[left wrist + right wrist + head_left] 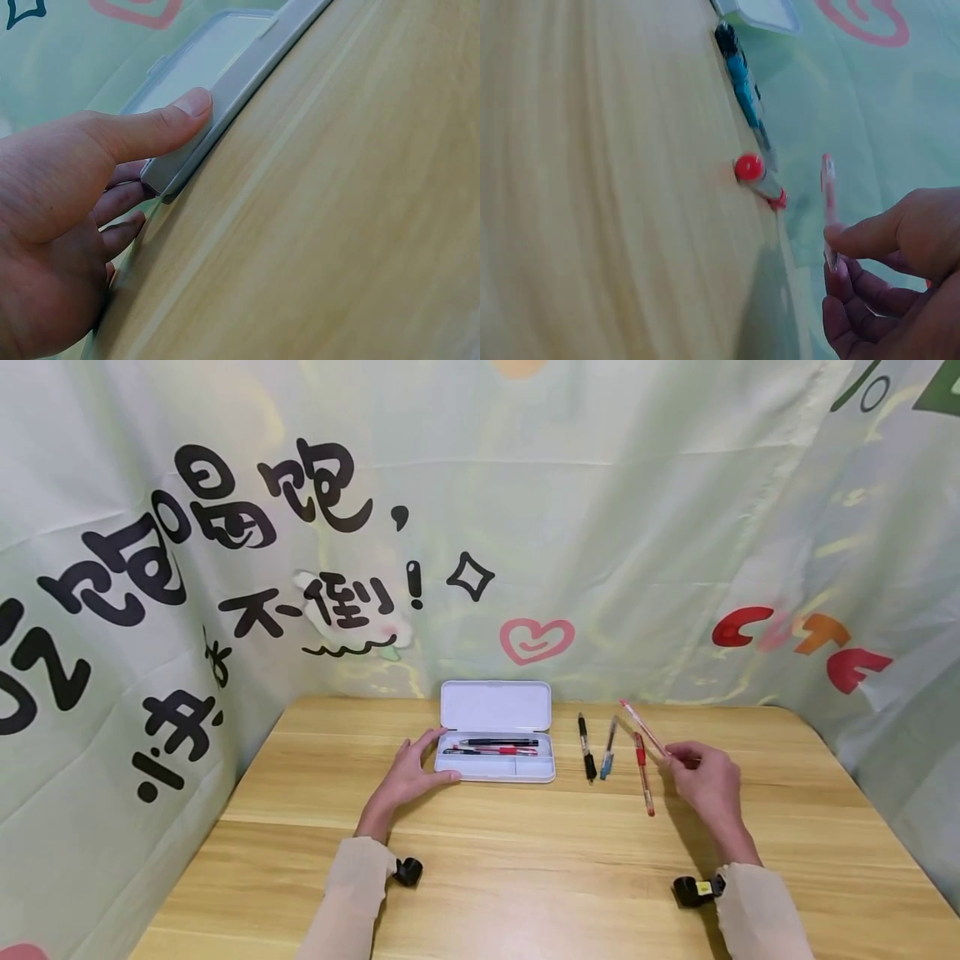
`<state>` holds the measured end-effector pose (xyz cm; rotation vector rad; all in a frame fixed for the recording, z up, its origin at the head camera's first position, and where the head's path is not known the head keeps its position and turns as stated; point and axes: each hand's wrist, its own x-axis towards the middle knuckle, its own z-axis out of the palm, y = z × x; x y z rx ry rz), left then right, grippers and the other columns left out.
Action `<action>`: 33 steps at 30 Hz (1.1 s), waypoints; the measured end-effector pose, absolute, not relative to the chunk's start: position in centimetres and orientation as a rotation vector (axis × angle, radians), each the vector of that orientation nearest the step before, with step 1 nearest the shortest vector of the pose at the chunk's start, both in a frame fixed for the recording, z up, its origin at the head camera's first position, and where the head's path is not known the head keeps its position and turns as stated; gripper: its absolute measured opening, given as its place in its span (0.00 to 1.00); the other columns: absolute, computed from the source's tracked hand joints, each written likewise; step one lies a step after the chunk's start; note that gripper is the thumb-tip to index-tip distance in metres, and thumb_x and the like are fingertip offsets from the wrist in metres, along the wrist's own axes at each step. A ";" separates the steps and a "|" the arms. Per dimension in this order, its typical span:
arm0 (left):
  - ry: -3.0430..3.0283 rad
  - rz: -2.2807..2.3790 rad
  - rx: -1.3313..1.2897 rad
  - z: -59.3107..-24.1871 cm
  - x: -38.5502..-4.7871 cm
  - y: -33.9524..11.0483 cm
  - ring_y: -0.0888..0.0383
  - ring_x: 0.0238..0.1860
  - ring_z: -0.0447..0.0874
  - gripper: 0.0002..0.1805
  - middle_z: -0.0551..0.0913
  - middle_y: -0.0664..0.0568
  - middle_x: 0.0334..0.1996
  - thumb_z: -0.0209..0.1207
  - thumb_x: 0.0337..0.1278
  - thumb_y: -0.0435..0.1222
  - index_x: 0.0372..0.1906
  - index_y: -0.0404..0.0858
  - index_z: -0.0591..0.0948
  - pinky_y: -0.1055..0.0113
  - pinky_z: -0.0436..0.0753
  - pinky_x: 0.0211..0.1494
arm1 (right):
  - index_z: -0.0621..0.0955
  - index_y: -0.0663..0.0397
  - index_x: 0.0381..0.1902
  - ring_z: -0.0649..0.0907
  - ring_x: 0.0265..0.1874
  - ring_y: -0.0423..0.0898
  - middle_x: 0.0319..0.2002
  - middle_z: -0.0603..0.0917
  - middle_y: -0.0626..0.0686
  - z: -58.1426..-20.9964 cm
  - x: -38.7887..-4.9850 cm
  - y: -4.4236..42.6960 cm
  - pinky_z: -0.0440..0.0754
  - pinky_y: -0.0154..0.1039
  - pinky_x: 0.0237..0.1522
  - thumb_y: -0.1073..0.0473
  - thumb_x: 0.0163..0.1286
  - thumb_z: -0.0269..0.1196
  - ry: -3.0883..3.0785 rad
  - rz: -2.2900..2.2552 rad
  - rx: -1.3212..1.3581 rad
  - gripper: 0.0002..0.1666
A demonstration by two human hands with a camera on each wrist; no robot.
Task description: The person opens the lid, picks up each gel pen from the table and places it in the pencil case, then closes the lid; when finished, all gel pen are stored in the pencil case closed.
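Note:
A white pencil case (pixel 495 706) stands with its lid raised near the back of the table; a black pen (pixel 498 742) and a red-and-black pen (pixel 517 751) lie in its rear compartment. My left hand (pixel 408 774) grips the case's left end, thumb (pixel 176 120) on the front wall and fingers at the side. To the right, my right hand (pixel 705 777) pinches a pale pink pen (pixel 641 724) between thumb and fingertips, tilted and raised off the table. Closest to this hand on the wood is a red pen (pixel 643 777), with a blue pen (pixel 608 752) beyond it.
A black pen (pixel 586 748) lies between the case and the blue pen. Behind the wooden table (pixel 517 868) hangs a printed cloth (pixel 637 527), close to its back edge. Small black cameras (pixel 408 872) are worn at both wrists.

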<state>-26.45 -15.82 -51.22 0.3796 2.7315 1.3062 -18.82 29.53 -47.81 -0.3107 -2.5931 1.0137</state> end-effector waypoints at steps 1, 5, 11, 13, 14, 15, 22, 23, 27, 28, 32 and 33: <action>2.735 1.306 0.392 -51.2 -26.4 -15.9 0.27 0.78 0.43 0.49 0.59 0.33 0.77 0.79 0.48 0.49 0.76 0.47 0.69 0.32 0.43 0.77 | 0.88 0.64 0.46 0.82 0.30 0.48 0.37 0.88 0.62 -47.7 -18.8 29.3 0.75 0.34 0.22 0.64 0.69 0.69 -2.591 1.025 -0.303 0.10; 2.743 1.299 0.416 -51.4 -26.6 -15.9 0.31 0.79 0.46 0.49 0.60 0.33 0.77 0.78 0.48 0.48 0.76 0.47 0.69 0.38 0.42 0.80 | 0.88 0.62 0.45 0.84 0.32 0.48 0.35 0.89 0.59 -47.5 -18.9 28.1 0.75 0.35 0.23 0.63 0.70 0.69 -2.593 1.057 -0.242 0.09; 2.723 1.318 0.405 -51.2 -26.6 -15.7 0.29 0.79 0.41 0.49 0.59 0.34 0.78 0.78 0.49 0.49 0.76 0.47 0.69 0.35 0.41 0.79 | 0.88 0.61 0.46 0.85 0.33 0.52 0.36 0.89 0.59 -47.1 -19.1 26.5 0.77 0.36 0.25 0.65 0.71 0.67 -2.593 1.061 -0.162 0.08; 2.720 1.327 0.395 -51.2 -26.5 -15.7 0.28 0.79 0.40 0.49 0.59 0.33 0.78 0.78 0.48 0.49 0.76 0.47 0.69 0.33 0.42 0.78 | 0.88 0.61 0.47 0.85 0.34 0.53 0.38 0.88 0.60 -47.1 -19.3 26.0 0.78 0.36 0.23 0.66 0.71 0.66 -2.596 1.085 -0.133 0.09; 2.720 1.328 0.388 -51.3 -26.4 -15.8 0.27 0.79 0.40 0.49 0.58 0.33 0.78 0.78 0.48 0.49 0.76 0.47 0.69 0.32 0.42 0.77 | 0.87 0.62 0.47 0.85 0.35 0.54 0.39 0.88 0.60 -47.1 -19.4 25.7 0.78 0.35 0.23 0.67 0.71 0.66 -2.598 1.102 -0.115 0.09; 2.719 1.331 0.387 -51.3 -26.4 -15.8 0.28 0.79 0.40 0.49 0.59 0.34 0.78 0.78 0.48 0.49 0.76 0.47 0.69 0.32 0.42 0.77 | 0.87 0.62 0.48 0.85 0.36 0.54 0.39 0.88 0.60 -47.1 -19.5 25.4 0.79 0.35 0.23 0.67 0.71 0.66 -2.600 1.115 -0.097 0.09; 2.727 1.315 0.398 -51.3 -26.4 -15.8 0.29 0.79 0.42 0.49 0.59 0.35 0.78 0.78 0.48 0.49 0.77 0.48 0.68 0.33 0.41 0.78 | 0.88 0.58 0.44 0.84 0.35 0.52 0.35 0.88 0.55 -47.5 -20.9 23.0 0.75 0.37 0.28 0.68 0.69 0.68 -2.569 1.152 0.025 0.07; 2.726 1.318 0.390 -51.3 -26.4 -15.8 0.28 0.79 0.41 0.49 0.59 0.34 0.78 0.78 0.48 0.49 0.77 0.48 0.69 0.32 0.42 0.77 | 0.88 0.59 0.43 0.84 0.36 0.52 0.35 0.88 0.54 -47.6 -21.2 22.6 0.76 0.37 0.29 0.68 0.69 0.68 -2.566 1.156 0.047 0.07; 2.722 1.315 0.376 -51.5 -26.3 -15.9 0.26 0.78 0.40 0.49 0.60 0.35 0.78 0.78 0.48 0.49 0.77 0.48 0.68 0.27 0.45 0.75 | 0.89 0.58 0.41 0.84 0.37 0.51 0.34 0.88 0.53 -47.9 -22.3 20.8 0.78 0.38 0.32 0.68 0.68 0.70 -2.577 1.161 0.104 0.05; 2.723 1.313 0.377 -51.5 -26.3 -15.9 0.26 0.78 0.40 0.50 0.60 0.35 0.78 0.78 0.48 0.49 0.77 0.49 0.68 0.27 0.45 0.75 | 0.89 0.57 0.40 0.84 0.37 0.50 0.34 0.88 0.52 -48.0 -22.6 20.3 0.78 0.38 0.32 0.68 0.67 0.70 -2.577 1.161 0.117 0.05; 2.725 1.314 0.380 -51.6 -26.4 -15.9 0.27 0.78 0.40 0.50 0.60 0.36 0.78 0.78 0.48 0.50 0.77 0.49 0.68 0.29 0.44 0.76 | 0.89 0.57 0.39 0.84 0.37 0.50 0.34 0.88 0.52 -48.0 -23.7 18.4 0.78 0.41 0.35 0.69 0.67 0.70 -2.587 1.186 0.174 0.05; 2.727 1.314 0.383 -51.5 -26.4 -15.9 0.28 0.79 0.41 0.49 0.60 0.36 0.78 0.78 0.48 0.50 0.77 0.48 0.68 0.30 0.43 0.76 | 0.89 0.57 0.38 0.84 0.37 0.50 0.34 0.88 0.52 -48.0 -23.9 17.9 0.78 0.42 0.36 0.69 0.67 0.70 -2.592 1.198 0.184 0.05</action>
